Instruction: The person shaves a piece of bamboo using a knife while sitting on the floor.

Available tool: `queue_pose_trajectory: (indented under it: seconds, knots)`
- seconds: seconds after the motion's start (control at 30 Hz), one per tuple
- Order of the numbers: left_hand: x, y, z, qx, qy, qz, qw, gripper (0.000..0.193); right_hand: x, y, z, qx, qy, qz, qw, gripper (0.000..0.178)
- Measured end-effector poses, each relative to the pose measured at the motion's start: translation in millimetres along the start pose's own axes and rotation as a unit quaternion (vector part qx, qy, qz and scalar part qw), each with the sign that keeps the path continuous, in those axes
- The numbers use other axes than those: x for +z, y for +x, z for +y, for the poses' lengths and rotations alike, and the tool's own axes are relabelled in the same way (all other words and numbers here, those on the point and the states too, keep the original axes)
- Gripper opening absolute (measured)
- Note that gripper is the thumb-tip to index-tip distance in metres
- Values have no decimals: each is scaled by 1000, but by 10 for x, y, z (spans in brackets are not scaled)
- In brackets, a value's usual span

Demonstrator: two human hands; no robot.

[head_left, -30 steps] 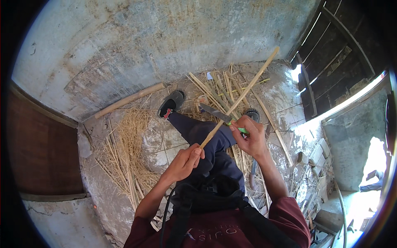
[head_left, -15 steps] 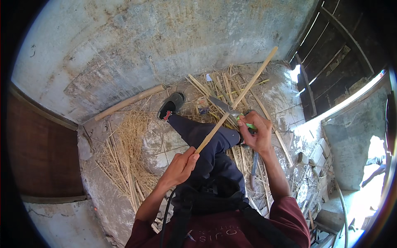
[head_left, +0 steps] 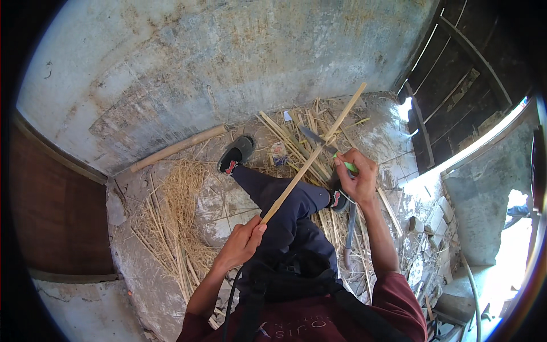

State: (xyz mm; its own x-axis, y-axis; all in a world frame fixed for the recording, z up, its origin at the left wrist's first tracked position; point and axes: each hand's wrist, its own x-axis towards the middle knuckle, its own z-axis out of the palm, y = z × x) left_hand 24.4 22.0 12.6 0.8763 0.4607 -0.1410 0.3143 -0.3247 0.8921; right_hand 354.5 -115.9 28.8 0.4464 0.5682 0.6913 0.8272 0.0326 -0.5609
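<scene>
Stained blue-grey wall [head_left: 256, 62] backs a dusty, cracked floor [head_left: 213, 196] as a person in a maroon shirt [head_left: 393, 302] and dark trousers [head_left: 290, 194] holds a long wooden stick [head_left: 299, 175] out over the legs. The left hand [head_left: 244, 242] is closed around the stick's near end; the right hand [head_left: 358, 174] is closed on the green handle of a knife [head_left: 312, 135]. The stick's long axis runs on a slant, starting at the left hand and pointing forward and to the right, its free tip toward the wall. The knife lies across that line beyond the stick's midpoint, its blade pointing forward and to the left; whether edge and wood touch cannot be told. Of the two, the right hand is nearer the crossing, just to the right of the stick, while the left is well back along it. Loose strips [head_left: 288, 137] lie beyond the legs, a heap of straw [head_left: 185, 214] to the left, and a bamboo pole [head_left: 179, 147] along the wall's foot.
</scene>
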Motion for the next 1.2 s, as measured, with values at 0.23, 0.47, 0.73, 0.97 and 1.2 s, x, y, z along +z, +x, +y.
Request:
queue_pose_trajectory:
  seconds: [0.23,0.47,0.73,0.97,1.2]
  knots:
    - [-39,-182,-146,-35,21,-3,999,33,-200,162,438,58,-38,79,994,13]
    - [-45,-198,-254,-59,46,-9,997,34,-260,206,775,115,-93,46,988,13]
    - [-67,-301,-492,-76,65,6,995,34,-4,333,1410,109,-93,33,989,16]
    - [-148,-292,-824,-116,70,113,984,35,319,323,2286,284,-316,-640,640,33]
    - [-180,-311,-1000,-92,-16,164,982,33,-41,226,1856,287,-318,-220,876,42]
